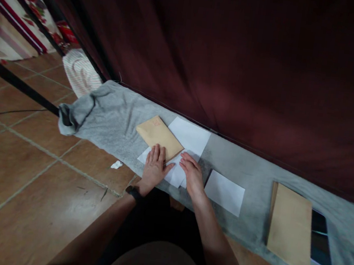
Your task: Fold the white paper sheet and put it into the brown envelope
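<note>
A brown paper envelope (155,134) with a small red print lies slantwise on sheets of white paper (192,136). My left hand (154,166) rests flat on the envelope's near edge, fingers spread and thumb pointing right over the paper. Just right of the envelope's corner is my right hand (192,172), its fingers stretched out over the white paper. Nothing shows in its grasp, though its palm side is hidden. To its right, a stack of white paper (225,192) lies on the grey cloth (241,160).
Farther right, several brown envelopes (291,228) partly cover a dark flat device (321,238). A dark red curtain (237,71) hangs along the cloth's far edge. A black pole (20,83) stands at left, above the tiled floor (37,205) with a white scrap (116,165).
</note>
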{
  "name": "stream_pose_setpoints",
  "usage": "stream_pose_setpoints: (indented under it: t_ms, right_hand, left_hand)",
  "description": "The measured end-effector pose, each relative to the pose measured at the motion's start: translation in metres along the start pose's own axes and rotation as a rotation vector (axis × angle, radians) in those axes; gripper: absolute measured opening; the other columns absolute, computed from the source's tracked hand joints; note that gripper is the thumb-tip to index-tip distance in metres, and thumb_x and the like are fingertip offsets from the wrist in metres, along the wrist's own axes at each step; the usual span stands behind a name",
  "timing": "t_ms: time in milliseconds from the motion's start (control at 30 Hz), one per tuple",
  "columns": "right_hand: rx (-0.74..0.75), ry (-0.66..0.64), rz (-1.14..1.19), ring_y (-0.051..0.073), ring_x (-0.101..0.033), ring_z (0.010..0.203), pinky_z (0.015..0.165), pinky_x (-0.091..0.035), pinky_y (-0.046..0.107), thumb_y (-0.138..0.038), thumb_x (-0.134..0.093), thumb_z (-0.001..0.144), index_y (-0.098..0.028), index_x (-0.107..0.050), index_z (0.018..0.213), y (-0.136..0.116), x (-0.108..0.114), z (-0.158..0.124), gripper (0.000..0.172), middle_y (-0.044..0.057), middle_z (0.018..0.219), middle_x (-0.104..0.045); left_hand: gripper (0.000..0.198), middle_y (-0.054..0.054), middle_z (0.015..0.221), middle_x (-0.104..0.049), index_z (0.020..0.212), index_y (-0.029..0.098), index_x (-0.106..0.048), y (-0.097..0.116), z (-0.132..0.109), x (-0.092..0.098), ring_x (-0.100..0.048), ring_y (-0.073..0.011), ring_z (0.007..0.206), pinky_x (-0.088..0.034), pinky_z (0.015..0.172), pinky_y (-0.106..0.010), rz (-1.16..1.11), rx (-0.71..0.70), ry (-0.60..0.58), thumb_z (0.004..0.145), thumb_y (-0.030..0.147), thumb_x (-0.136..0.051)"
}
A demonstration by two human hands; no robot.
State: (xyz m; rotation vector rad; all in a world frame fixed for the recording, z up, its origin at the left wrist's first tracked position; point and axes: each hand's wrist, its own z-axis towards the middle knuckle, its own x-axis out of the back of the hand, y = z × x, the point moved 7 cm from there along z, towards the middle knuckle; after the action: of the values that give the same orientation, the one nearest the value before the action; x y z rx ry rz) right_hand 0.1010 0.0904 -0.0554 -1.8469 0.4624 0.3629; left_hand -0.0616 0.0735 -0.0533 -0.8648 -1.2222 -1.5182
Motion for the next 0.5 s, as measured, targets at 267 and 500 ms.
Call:
stream_pose_setpoints:
  t_ms: [267,500]
  right_hand:
    - [-0.063,0.011,-0.007,0.026,-0.063,0.123,0.107,-0.05,0.042,-0.036,-0.071,0.07,-0.021,-0.074,0.105,0.024,-0.011,0.015,0.038,0.01,0.132,-0.069]
    - [-0.083,0.008,0.038,0.026,-0.064,0.122,0.107,-0.05,0.043,-0.034,-0.075,0.069,-0.02,-0.074,0.104,0.033,-0.005,0.008,0.038,0.009,0.129,-0.07]
  left_hand:
    - [0.079,-0.028,0.163,-0.025,0.155,0.003,-0.031,0.007,-0.004,-0.001,-0.021,-0.0372,0.154,-0.024,0.123,-0.054,0.059,0.024,0.012,0.098,0.054,-0.047]
    - [0.074,-0.028,0.16,-0.033,0.153,0.002,-0.036,0.006,-0.002,0.001,-0.024,-0.0359,0.153,-0.027,0.122,-0.054,0.036,0.025,0.004,0.101,0.054,-0.038]
